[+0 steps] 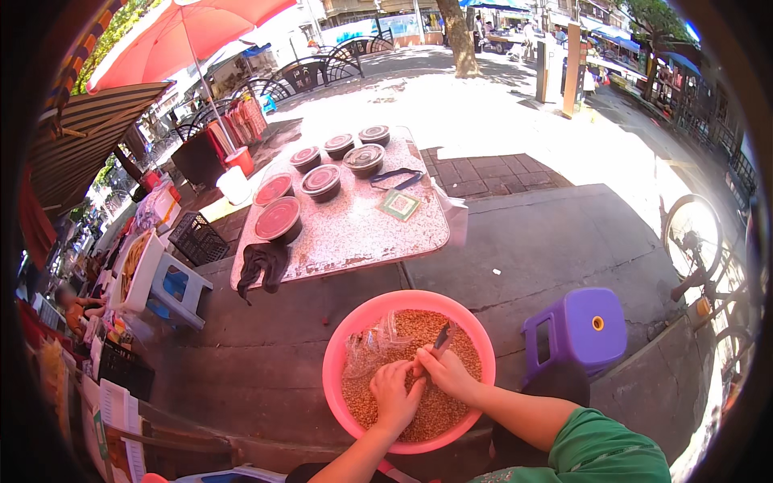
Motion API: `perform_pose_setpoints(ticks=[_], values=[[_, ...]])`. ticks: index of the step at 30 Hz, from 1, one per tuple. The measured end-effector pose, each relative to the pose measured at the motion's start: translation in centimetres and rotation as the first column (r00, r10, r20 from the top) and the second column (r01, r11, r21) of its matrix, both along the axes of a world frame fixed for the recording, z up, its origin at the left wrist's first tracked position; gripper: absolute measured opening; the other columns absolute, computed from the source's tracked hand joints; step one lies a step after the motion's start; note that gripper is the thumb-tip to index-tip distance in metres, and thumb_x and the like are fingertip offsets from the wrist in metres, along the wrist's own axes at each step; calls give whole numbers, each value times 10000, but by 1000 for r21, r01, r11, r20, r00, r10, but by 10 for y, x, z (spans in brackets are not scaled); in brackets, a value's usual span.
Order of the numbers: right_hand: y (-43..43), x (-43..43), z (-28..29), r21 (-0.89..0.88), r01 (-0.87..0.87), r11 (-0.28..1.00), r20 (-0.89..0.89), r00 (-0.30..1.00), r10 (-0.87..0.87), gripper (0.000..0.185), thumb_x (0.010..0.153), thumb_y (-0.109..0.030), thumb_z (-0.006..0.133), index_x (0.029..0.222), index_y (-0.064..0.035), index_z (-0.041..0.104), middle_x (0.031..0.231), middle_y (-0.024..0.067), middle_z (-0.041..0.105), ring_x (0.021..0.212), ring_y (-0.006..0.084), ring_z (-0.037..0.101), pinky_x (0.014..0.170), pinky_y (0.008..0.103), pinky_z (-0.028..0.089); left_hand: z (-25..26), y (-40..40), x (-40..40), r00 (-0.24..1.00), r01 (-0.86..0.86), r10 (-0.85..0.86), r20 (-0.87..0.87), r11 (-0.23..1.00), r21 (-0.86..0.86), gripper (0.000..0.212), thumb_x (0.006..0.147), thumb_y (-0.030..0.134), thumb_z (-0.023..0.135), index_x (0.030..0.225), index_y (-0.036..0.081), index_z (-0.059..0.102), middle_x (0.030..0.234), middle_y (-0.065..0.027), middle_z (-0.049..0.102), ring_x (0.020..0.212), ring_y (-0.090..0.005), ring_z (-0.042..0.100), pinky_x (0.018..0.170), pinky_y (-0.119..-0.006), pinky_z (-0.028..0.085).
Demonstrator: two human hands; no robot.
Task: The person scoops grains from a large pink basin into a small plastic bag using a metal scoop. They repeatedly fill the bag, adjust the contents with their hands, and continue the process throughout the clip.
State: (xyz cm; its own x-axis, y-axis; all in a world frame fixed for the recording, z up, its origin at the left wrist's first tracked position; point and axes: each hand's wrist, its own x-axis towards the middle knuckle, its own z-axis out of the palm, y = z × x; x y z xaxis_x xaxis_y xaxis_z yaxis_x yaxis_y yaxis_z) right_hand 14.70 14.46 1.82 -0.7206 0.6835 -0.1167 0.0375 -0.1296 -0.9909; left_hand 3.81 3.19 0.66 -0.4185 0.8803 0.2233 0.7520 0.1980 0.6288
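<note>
A wide pink plastic basin point(334, 362), holding many small tan kernels or beans point(432, 416), stands before me. Over its middle, my right hand point(445, 369) grips a small knife point(444, 339) with a dark blade that points up and away. My left hand point(395, 389) is beside it, its thumb and fingers meeting near my right fingertips; any small piece between them is too small to tell. A clear plastic bag point(368, 350) lies on the kernels at the basin's left side, just beyond my left hand.
Past the basin stands a speckled table point(362, 241) with several lidded bowls point(278, 220), a dark cloth point(264, 265), a strap point(397, 179) and a printed card point(399, 204). A purple stool point(595, 329) is right of the basin; a grey-white stool point(181, 290) and black crate point(198, 238) are left.
</note>
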Motion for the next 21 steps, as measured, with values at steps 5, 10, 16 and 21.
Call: perform_pose_setpoints(ticks=[5, 10, 16, 21], values=[[-2, 0, -5, -29, 11, 1000, 4, 1000, -11, 347, 1045, -320, 472, 901, -38, 614, 778, 27, 632, 706, 109, 582, 636, 274, 468, -1, -1, 0, 1000, 11, -11, -6, 1000, 15, 423, 834, 291, 718, 1208, 122, 615, 1252, -69, 588, 1241, -290, 465, 1062, -463, 291], [-3, 1, 1, -24, 8, 1000, 11, 1000, -8, 350, 1038, -327, 493, 902, -27, 611, 771, 44, 640, 708, 126, 601, 653, 290, 485, 0, -1, 1, 999, -8, 10, -42, 998, 56, 398, 793, 251, 730, 1158, 136, 620, 1212, -33, 603, 1196, -261, 498, 1023, -441, 305], [-2, 1, -1, -26, -5, 1000, 8, 1000, 5, 347, 1038, -324, 494, 905, -25, 607, 774, 50, 640, 714, 130, 608, 652, 290, 488, 3, 0, 1, 999, -1, 3, -38, 999, 47, 395, 797, 254, 725, 1157, 130, 618, 1206, -35, 606, 1196, -259, 496, 1021, -438, 303], [-1, 1, -1, -6, -8, 1000, -15, 1000, 8, 319, 1051, -295, 462, 878, -65, 600, 798, 0, 609, 695, 71, 541, 605, 241, 438, 2, 1, 2, 999, 2, 1, -45, 999, 55, 396, 798, 258, 724, 1157, 127, 618, 1206, -35, 606, 1200, -258, 494, 1024, -439, 299]])
